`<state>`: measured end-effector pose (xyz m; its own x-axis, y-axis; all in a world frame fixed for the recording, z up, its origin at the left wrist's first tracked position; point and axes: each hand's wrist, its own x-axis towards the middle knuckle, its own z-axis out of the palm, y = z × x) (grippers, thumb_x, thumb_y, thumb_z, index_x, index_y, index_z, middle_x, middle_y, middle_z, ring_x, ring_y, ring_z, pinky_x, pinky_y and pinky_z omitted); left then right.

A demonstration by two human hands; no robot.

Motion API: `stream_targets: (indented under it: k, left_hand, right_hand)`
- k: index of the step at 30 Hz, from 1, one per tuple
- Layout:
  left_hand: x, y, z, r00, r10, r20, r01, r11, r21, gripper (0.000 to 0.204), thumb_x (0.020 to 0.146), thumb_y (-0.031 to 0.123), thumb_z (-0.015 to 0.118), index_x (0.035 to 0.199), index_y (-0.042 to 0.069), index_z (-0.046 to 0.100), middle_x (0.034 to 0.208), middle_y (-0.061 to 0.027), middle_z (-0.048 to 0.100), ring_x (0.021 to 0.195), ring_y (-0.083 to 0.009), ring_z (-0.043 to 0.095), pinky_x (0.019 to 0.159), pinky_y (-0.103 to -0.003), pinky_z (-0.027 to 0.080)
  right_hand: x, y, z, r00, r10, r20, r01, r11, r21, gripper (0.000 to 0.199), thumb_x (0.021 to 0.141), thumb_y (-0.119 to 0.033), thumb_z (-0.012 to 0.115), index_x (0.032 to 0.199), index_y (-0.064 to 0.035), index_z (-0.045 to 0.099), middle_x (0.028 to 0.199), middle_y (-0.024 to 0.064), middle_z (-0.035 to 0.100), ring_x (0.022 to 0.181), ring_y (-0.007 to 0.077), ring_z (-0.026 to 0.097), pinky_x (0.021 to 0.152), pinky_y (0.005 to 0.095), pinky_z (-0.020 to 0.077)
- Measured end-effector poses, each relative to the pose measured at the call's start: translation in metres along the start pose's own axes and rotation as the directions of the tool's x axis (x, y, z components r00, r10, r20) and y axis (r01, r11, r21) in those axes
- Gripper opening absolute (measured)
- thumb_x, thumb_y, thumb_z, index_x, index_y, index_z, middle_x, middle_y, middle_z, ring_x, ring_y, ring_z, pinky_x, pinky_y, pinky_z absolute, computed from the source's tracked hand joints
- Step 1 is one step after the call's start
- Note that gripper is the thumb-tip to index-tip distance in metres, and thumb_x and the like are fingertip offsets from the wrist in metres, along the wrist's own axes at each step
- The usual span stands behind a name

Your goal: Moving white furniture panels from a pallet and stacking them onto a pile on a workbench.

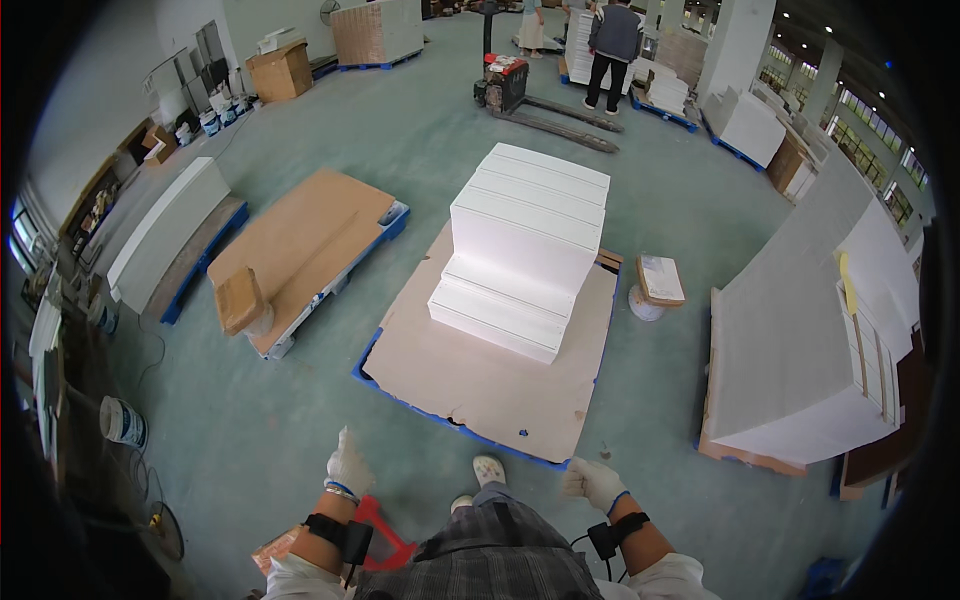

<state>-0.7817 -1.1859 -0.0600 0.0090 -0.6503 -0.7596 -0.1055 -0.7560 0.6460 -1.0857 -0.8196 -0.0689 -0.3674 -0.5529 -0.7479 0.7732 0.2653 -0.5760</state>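
My left hand (348,467), in a white glove, is held low over the floor; its fingers are curled in, with one digit sticking up. The right hand (597,484), gloved the same way, is closed near the front corner of a pallet. Neither hand has anything visible in it, and both are apart from the things ahead. On that blue pallet (430,408) lies a sheet of brown cardboard (490,385). A stepped stack of long white panels (525,250) rests on the cardboard, taller at the back and lower in front.
Left stands a cardboard-covered pallet (310,235) with a taped stool (240,302); beyond it is a pallet of white panels (170,230). Right are a small bucket (647,303) and large white stacks (800,350). A pallet truck (510,85) and a person (614,50) are farther off. A red object (383,540) lies by my left forearm.
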Motion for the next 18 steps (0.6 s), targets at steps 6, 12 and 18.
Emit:
stream_targets:
  k: [6,12,18]
  left_hand:
    - [0.07,0.082,0.034,0.998,0.068,0.009,-0.068,0.998,-0.009,0.047,0.092,0.063,0.054,0.08,0.018,0.047,0.067,-0.0008,0.043,0.056,-0.0218,0.043,0.054,-0.046,0.037]
    - [0.16,0.164,0.087,0.993,0.111,0.032,-0.11,0.994,-0.013,0.037,0.095,0.056,0.051,0.094,0.018,0.052,0.074,-0.0021,0.049,0.066,-0.0234,0.05,0.066,-0.051,0.039]
    - [0.283,0.173,0.104,0.979,0.14,0.145,-0.152,0.985,0.08,0.033,0.097,0.048,0.048,0.108,0.018,0.057,0.081,-0.0033,0.056,0.077,-0.025,0.056,0.079,-0.056,0.042]
  right_hand:
    - [0.114,-0.066,-0.013,0.999,0.017,0.044,-0.025,0.982,0.187,0.034,0.101,-0.034,0.055,0.08,-0.0089,0.049,0.071,0.0031,0.049,0.062,0.0206,0.054,0.062,0.0351,0.0506]
    - [0.24,-0.13,0.008,0.977,0.022,-0.213,0.042,0.955,0.293,0.029,0.1,-0.032,0.058,0.095,-0.0039,0.054,0.079,0.0102,0.059,0.068,0.0281,0.062,0.068,0.0428,0.0583]
    - [0.305,-0.173,0.027,0.988,-0.008,-0.153,0.043,0.974,0.224,0.037,0.097,-0.035,0.062,0.105,0.0013,0.055,0.087,0.0159,0.062,0.077,0.0326,0.065,0.072,0.0463,0.0589]
